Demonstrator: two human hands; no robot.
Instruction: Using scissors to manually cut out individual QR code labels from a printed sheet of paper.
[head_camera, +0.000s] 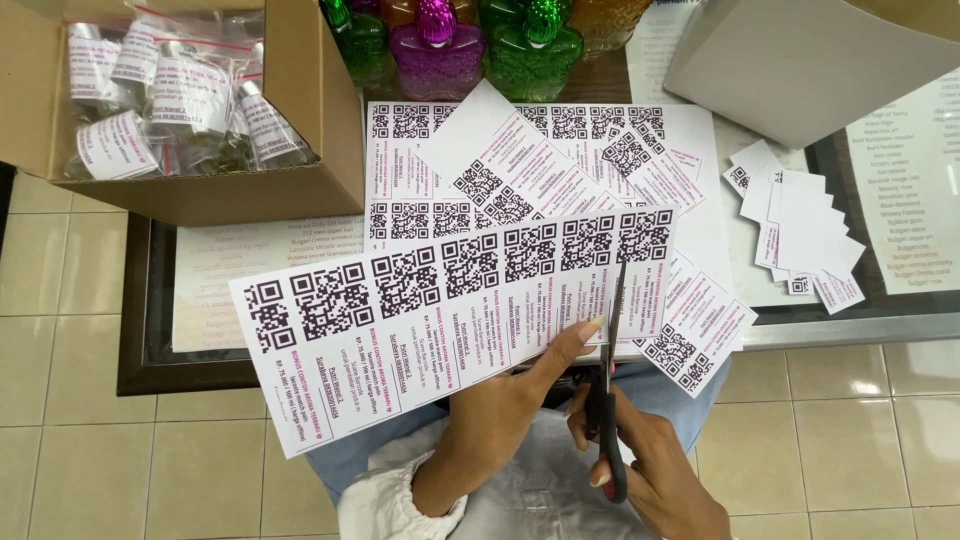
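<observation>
Two hands: both busy over the person's lap, close together at the near edge of the table.
Right hand (650, 465): fingers closed through the handles of a pair of black scissors (610, 400), gripping them; blades point up and away, into the paper.
Scissor blades: slightly parted, cutting between the last two code labels at the right end of the strip.
Left hand (510, 400): pinched on the label strip (440, 310), thumb on top and pointing toward the blades, the other fingers hidden under the paper.
Label strip: one long white strip with a row of black square codes along its far edge and pink and black print below each; it tilts, left end lower and nearer, right end higher, held above the table edge and lap.
Under the strip: an uncut sheet of labels (560, 130) lying flat on the table, with a few loose cut labels (690, 330) on top and to the right.
Further right: a small heap of cut slips (805, 235), mostly blank side up, on the glass-topped table (850, 325).
Far left: an open cardboard box (300, 150) holding small labelled bottles in clear bags (170, 95).
Far edge: green and purple glitter bottles (450, 45) standing in a row.
Top right: a grey box lid (800, 60) resting over printed lists.
Below: beige tiled floor (860, 440).
</observation>
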